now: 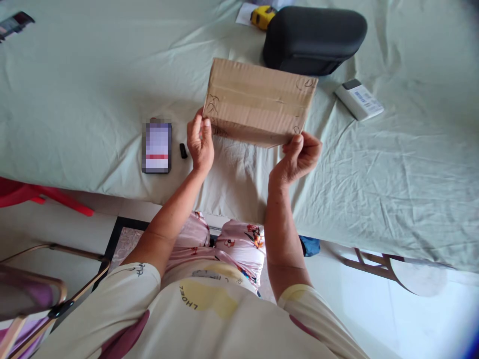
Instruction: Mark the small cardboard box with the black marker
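Between my two hands is a brown cardboard box [258, 97], tilted, with tape across its top face and dark pen marks at several corners. My left hand [201, 142] grips its left lower corner, thumb on the near side. At the right lower corner, my right hand [297, 154] pinches the box between thumb and curled fingers. A phone [157, 147] with a blurred screen lies to the left of my left hand. Beside it rests a small black object [183, 150] whose kind I cannot make out.
A black hard case [316, 37] stands behind the box, with a yellow tape measure [262, 17] next to it. To the right lies a white and grey small box [359, 99]. A pale green cloth [411, 174] covers the table. A red chair [45, 192] is at the left edge.
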Motion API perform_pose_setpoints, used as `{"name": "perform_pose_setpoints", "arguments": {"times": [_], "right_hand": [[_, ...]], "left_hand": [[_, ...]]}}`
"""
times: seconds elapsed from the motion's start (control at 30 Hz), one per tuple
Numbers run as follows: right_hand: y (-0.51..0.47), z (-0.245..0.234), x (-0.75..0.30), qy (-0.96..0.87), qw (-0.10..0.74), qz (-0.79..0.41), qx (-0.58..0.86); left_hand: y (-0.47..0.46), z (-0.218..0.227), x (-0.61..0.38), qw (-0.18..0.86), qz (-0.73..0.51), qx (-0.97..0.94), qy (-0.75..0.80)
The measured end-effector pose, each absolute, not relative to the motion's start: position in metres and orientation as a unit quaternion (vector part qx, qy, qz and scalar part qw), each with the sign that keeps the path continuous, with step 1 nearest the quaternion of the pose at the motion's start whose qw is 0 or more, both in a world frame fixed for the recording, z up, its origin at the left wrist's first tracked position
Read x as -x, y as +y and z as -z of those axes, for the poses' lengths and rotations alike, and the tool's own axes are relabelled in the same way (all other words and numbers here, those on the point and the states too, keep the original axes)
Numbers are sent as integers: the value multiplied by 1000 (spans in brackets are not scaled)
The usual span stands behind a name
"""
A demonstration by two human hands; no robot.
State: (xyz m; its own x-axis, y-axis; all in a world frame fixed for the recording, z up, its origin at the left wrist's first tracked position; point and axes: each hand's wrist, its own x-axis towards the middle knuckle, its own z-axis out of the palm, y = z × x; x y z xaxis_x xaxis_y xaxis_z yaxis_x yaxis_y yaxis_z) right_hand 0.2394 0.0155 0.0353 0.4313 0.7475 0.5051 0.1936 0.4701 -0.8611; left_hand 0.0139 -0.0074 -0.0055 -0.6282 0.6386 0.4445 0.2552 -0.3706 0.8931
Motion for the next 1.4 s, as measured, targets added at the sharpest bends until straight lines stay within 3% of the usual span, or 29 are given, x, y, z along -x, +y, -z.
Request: {"name": "perform_pose_setpoints", "arguments": {"times": [0.17, 0.47, 0.67, 0.9, 1.03, 1.27, 1.4], "right_hand": [[23, -31, -251, -496, 705, -156, 483], [47, 2, -256, -572, 639, -222, 464], [45, 7, -255, -575, 531, -279, 556], [39, 5, -261, -613, 435, -258, 606], [41, 3, -262, -617, 434, -246, 609], [37, -7, -261, -624, 529, -205, 537], [24, -9, -249, -633, 538, -179, 527]], "left_hand": [[-9, 2, -15, 67, -735, -412, 534], [1, 14, -11, 82, -716, -402, 565], [-2, 22, -4, 129, -634, -404, 647], [-7, 14, -2, 101, -545, -437, 708], [-8, 9, -3, 84, -557, -452, 692], [-12, 3, -10, 49, -599, -490, 631], [-15, 0, -30, 57, -594, -479, 643]]}}
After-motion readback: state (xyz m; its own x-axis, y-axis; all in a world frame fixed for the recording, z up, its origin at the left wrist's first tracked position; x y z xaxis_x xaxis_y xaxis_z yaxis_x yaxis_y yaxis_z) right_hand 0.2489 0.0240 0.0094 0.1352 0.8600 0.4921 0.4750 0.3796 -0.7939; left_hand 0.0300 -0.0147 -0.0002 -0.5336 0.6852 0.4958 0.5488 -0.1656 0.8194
